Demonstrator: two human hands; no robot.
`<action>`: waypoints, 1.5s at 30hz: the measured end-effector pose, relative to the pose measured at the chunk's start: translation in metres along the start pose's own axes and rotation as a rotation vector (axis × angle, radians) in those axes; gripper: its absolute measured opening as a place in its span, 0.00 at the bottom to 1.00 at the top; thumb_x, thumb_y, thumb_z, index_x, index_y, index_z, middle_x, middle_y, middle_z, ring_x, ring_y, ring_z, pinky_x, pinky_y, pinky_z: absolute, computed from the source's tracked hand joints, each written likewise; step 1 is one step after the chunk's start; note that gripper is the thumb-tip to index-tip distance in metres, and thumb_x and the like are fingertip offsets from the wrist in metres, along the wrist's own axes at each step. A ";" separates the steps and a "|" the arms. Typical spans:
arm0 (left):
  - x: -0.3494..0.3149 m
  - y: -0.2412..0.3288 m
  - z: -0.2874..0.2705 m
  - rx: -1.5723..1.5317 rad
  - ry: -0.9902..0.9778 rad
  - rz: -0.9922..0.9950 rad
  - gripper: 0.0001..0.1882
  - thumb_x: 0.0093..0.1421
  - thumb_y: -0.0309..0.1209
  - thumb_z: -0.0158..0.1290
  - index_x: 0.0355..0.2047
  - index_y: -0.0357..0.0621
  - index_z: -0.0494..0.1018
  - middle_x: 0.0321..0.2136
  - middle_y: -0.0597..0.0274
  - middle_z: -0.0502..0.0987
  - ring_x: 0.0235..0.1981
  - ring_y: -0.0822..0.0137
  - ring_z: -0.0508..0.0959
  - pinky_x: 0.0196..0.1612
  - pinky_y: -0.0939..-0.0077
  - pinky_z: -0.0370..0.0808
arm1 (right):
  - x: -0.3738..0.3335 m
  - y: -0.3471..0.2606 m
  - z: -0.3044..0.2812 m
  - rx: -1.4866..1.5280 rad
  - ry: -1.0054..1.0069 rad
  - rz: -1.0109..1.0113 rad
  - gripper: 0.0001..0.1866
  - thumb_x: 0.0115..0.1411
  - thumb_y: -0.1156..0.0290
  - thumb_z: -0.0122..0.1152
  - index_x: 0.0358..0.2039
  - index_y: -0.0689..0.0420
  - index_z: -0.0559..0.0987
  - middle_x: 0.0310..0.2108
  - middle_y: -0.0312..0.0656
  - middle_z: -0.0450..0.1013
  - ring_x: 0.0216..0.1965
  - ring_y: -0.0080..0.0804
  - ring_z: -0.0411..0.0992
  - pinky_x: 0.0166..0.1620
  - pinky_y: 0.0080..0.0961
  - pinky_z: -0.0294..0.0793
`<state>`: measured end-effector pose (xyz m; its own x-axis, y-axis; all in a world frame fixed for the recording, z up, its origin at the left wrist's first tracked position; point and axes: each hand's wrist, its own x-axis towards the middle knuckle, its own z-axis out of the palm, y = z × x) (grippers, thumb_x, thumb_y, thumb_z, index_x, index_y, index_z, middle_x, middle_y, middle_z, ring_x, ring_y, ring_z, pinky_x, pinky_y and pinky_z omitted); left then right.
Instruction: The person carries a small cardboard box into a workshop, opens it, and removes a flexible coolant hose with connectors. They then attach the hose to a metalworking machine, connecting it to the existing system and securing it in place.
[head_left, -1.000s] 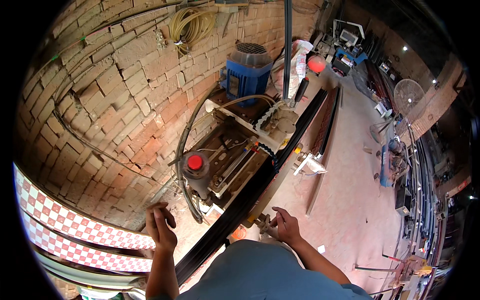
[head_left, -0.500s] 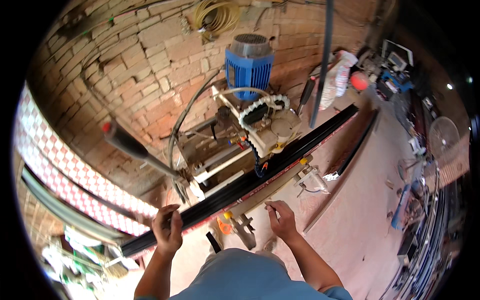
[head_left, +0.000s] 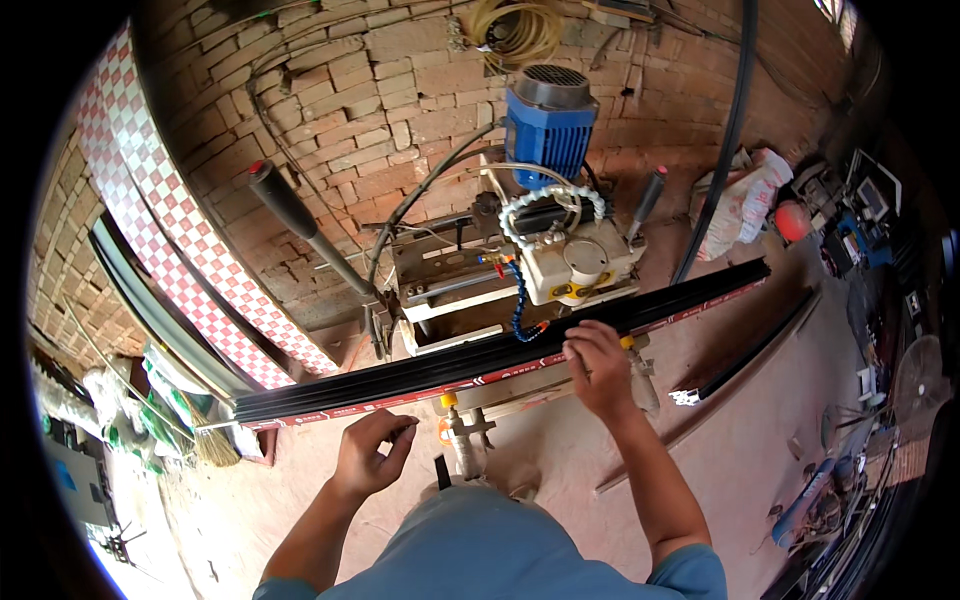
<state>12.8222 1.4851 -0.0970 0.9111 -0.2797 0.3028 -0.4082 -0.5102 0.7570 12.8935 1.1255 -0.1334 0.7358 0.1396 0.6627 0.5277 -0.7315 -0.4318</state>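
Observation:
A long black profile bar [head_left: 440, 367] with a red printed strip along its near edge lies across the machine [head_left: 560, 262], which has a blue motor [head_left: 548, 132] on top. My left hand [head_left: 372, 452] is just below the bar's near edge, left of a clamp with a yellow cap [head_left: 449, 400]. Its thumb and forefinger are pinched together; anything between them is too small to make out. My right hand [head_left: 600, 372] is over the bar's near edge, right of the blue segmented hose [head_left: 520, 300]. Its fingers are curled, and what they hold, if anything, is hidden.
A lever with a dark grip [head_left: 290, 205] rises at the machine's left, and a shorter lever [head_left: 648, 198] at its right. Another dark bar [head_left: 757, 343] lies on the floor to the right. Red-and-white checked panels [head_left: 190, 230] lean at left. A sack [head_left: 745, 205] lies at back right.
My view has shifted left, so the machine appears farther right. My left hand has come off the bar's left part, toward me and rightward. My right hand has moved forward to the bar's near edge.

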 end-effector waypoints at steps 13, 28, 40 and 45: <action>0.001 -0.032 0.043 -0.037 0.086 -0.127 0.03 0.59 0.20 0.59 0.34 0.36 0.80 0.25 0.56 0.78 0.23 0.65 0.79 0.28 0.76 0.75 | 0.086 0.084 0.006 -0.232 -0.160 -0.113 0.19 0.61 0.76 0.59 0.54 0.63 0.75 0.56 0.46 0.70 0.55 0.47 0.70 0.55 0.38 0.73; 0.039 0.034 0.104 0.163 0.214 -0.296 0.04 0.59 0.23 0.59 0.34 0.37 0.80 0.25 0.55 0.80 0.24 0.60 0.80 0.29 0.70 0.77 | 0.162 0.174 0.024 -0.158 -0.363 -0.425 0.10 0.57 0.71 0.67 0.39 0.54 0.78 0.39 0.39 0.72 0.29 0.42 0.77 0.32 0.35 0.77; 0.226 0.060 0.177 0.316 0.376 0.011 0.14 0.58 0.25 0.59 0.44 0.36 0.74 0.37 0.50 0.77 0.37 0.50 0.80 0.39 0.62 0.78 | 0.180 0.196 0.032 0.210 -0.474 -0.460 0.09 0.60 0.67 0.66 0.37 0.56 0.79 0.33 0.41 0.74 0.31 0.46 0.77 0.33 0.40 0.76; 0.273 0.055 0.201 0.347 0.386 0.071 0.18 0.58 0.27 0.60 0.48 0.38 0.72 0.42 0.49 0.74 0.41 0.48 0.78 0.44 0.58 0.76 | 0.178 0.194 0.028 0.371 -0.378 -0.388 0.11 0.59 0.69 0.66 0.41 0.55 0.78 0.34 0.42 0.74 0.34 0.48 0.77 0.36 0.40 0.77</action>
<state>13.0367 1.2174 -0.0895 0.8085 -0.0371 0.5873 -0.4052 -0.7589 0.5099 13.1392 1.0275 -0.1164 0.5252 0.6216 0.5812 0.8465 -0.3116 -0.4317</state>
